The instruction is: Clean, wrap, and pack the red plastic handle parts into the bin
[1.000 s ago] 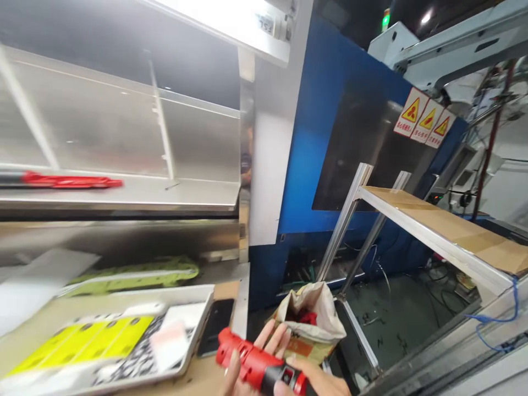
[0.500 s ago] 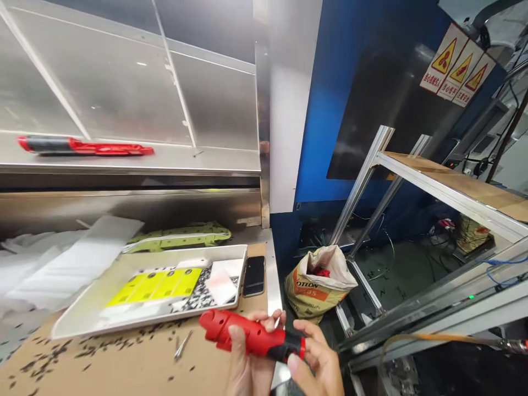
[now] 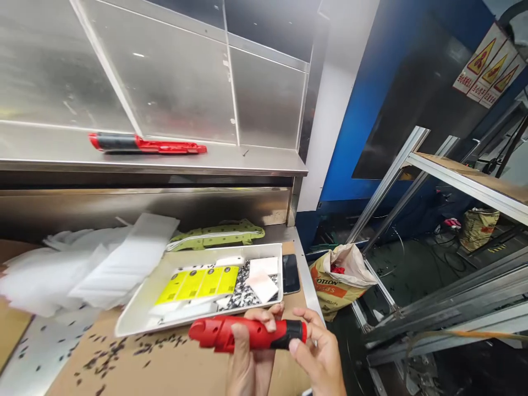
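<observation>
A red plastic tool housing [image 3: 223, 331] with a black section at its right end is held level above the front of the bench. My left hand [image 3: 247, 360] wraps round its middle, thumb on the near side and fingertips over the top. At the black end, my right hand [image 3: 319, 349] pinches it between thumb and fingers. Just behind the housing stands a white tray [image 3: 124, 324] with yellow label sheets [image 3: 198, 283], small black bits and white pieces inside. A similar red and black housing [image 3: 144, 144] lies on the metal shelf.
Loose black bits [image 3: 103, 352] are scattered over the cardboard [image 3: 173, 374]. White foam sheets [image 3: 124, 269] are heaped left of the tray, a green zip case [image 3: 218, 235] behind it, a phone [image 3: 291, 273] at its right. An open sack [image 3: 338, 297] and a metal frame [image 3: 383, 192] stand on the right.
My view has swung left, so the bench and shelf appear farther right. The red housing is tilted slightly closer to level, with both hands still on it.
</observation>
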The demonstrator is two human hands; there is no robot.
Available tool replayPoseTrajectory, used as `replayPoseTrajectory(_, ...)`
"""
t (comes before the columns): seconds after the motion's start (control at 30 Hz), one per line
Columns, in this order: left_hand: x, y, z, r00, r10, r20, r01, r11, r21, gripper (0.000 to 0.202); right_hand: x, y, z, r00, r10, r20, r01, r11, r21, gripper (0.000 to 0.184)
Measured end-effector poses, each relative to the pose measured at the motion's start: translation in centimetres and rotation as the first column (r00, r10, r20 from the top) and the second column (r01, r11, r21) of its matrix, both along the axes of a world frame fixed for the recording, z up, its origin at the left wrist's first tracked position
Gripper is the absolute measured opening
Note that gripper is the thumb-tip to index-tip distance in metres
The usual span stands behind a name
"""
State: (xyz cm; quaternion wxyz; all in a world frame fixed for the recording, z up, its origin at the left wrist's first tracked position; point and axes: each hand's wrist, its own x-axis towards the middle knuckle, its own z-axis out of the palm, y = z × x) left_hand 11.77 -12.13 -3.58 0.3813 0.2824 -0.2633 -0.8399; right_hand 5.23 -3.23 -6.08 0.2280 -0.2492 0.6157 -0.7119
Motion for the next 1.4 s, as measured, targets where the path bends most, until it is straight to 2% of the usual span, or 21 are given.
replayPoseTrajectory(0.23,1.6,-3.7,0.8,0.999,0.044,0.015,-0.044,0.999,-0.023,0.051,1.3,-4.1,-1.1,0.995,0.04,-0.086,-0.042,0.999,-0.027,0.044)
replayPoseTrajectory(0.3,2.3,-4.3,0.3,0.997,0.073,0.02,-0.071,0.993,-0.095,0.049,1.5,-5.1,-1.2,0.993,0.021,-0.112,-0.024,1.0,-0.021,0.045)
replayPoseTrajectory(0.4,3.5,-4.9,-1.0,0.986,0.165,-0.019,-0.165,0.96,-0.227,0.049,1.9,-6.1,-1.1,0.988,0.055,-0.147,-0.059,0.998,-0.025,0.044)
replayPoseTrajectory(0.47,4.1,-5.1,-1.5,0.978,0.203,-0.039,-0.206,0.95,-0.234,0.05,2.3,-6.5,-1.1,0.987,0.056,-0.152,-0.063,0.997,-0.045,0.043)
replayPoseTrajectory(0.53,4.4,-5.2,-1.4,0.982,0.188,-0.027,-0.19,0.962,-0.196,0.047,2.6,-6.8,-1.4,0.99,0.023,-0.137,-0.031,0.998,-0.054,0.042)
replayPoseTrajectory(0.6,4.2,-5.4,-0.8,0.985,0.172,-0.004,-0.17,0.973,-0.153,0.045,2.8,-6.9,-1.9,0.993,0.049,-0.109,-0.055,0.997,-0.047,0.041)
replayPoseTrajectory(0.7,3.4,-5.8,0.3,0.985,0.172,0.0,-0.172,0.983,0.071,0.042,2.7,-7.0,-2.9,0.989,0.123,-0.087,-0.126,0.992,-0.03,0.037)
replayPoseTrajectory(0.8,2.6,-6.2,0.8,0.984,0.178,-0.012,-0.167,0.946,0.276,0.031,2.7,-7.0,-3.2,0.991,0.087,-0.105,-0.088,0.996,-0.007,0.036)
replayPoseTrajectory(0.9,2.2,-6.2,1.0,0.987,0.161,-0.008,-0.15,0.934,0.325,0.044,3.2,-6.9,-2.7,0.987,-0.027,-0.159,0.03,0.999,0.016,0.04)
replayPoseTrajectory(1.0,2.0,-6.3,1.3,0.991,0.135,-0.015,-0.119,0.918,0.379,0.044,4.0,-6.6,-1.6,0.961,-0.148,-0.233,0.159,0.987,0.033,0.038)
replayPoseTrajectory(1.17,2.2,-7.0,2.0,0.986,0.166,-0.03,-0.138,0.896,0.421,0.042,4.7,-5.7,-0.4,0.891,-0.258,-0.373,0.306,0.949,0.076,0.026)
replayPoseTrajectory(1.27,2.3,-7.3,2.2,0.981,0.194,-0.022,-0.166,0.886,0.433,0.04,4.9,-5.3,-0.6,0.897,-0.263,-0.356,0.31,0.948,0.08,0.027)
replayPoseTrajectory(1.4,2.3,-6.9,2.2,0.986,0.165,-0.023,-0.137,0.878,0.458,0.041,5.6,-5.7,-2.3,0.96,-0.204,-0.189,0.207,0.978,-0.005,0.041)
